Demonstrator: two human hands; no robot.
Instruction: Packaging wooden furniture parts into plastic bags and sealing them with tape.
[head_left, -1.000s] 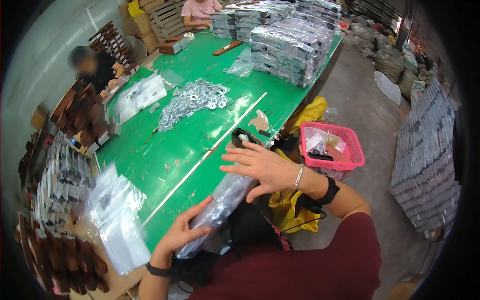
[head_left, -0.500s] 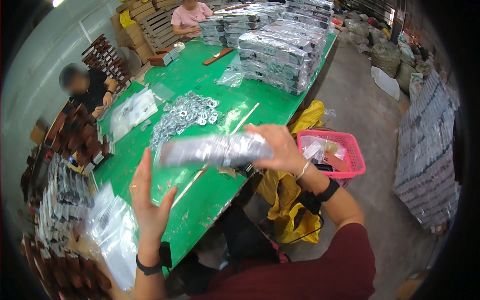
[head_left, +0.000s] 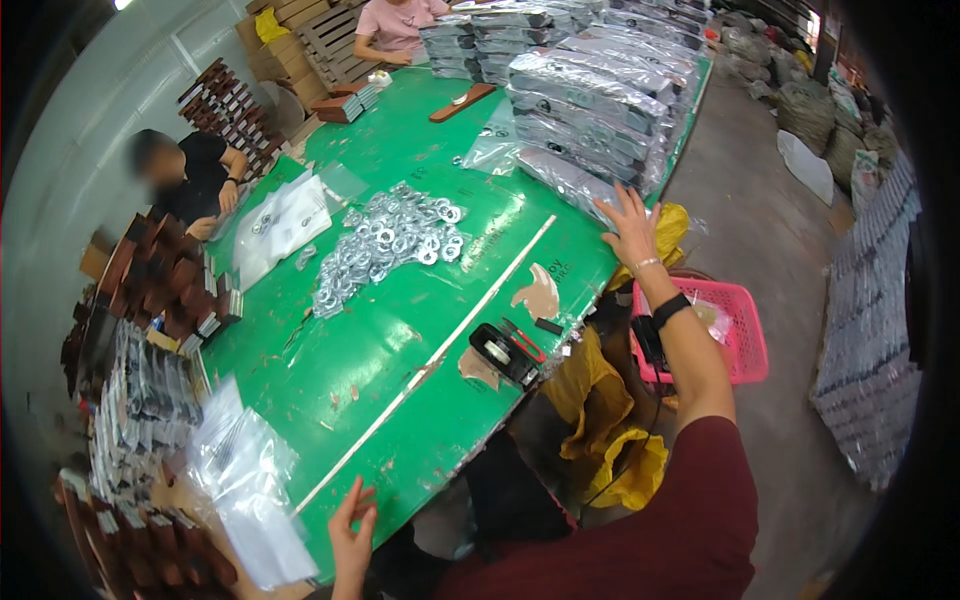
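Note:
My right hand [head_left: 632, 228] reaches forward to the table's right edge, fingers spread, touching the near end of a plastic-wrapped package [head_left: 568, 184]. That long package lies flat on the green table against the front of a tall stack of similar wrapped packages [head_left: 590, 100]. At the near edge of the table, my left hand [head_left: 352, 530] hangs with its fingers apart and nothing in them. To its left lies a pile of clear plastic bags [head_left: 250, 480]. A heap of small ring-shaped packets [head_left: 385, 240] sits in the middle of the table.
A black tape dispenser [head_left: 505, 355] and red-handled snips [head_left: 524, 340] lie near the right edge. Beside the table stand a pink basket [head_left: 745, 335] and yellow sacking [head_left: 635, 465]. Brown wooden pieces [head_left: 165, 270] are stacked at left. Two people [head_left: 205, 165] work across the table.
The wrapped package went from between my hands to the table in front of the stack. My right hand moved forward with it; my left hand dropped back toward the near edge.

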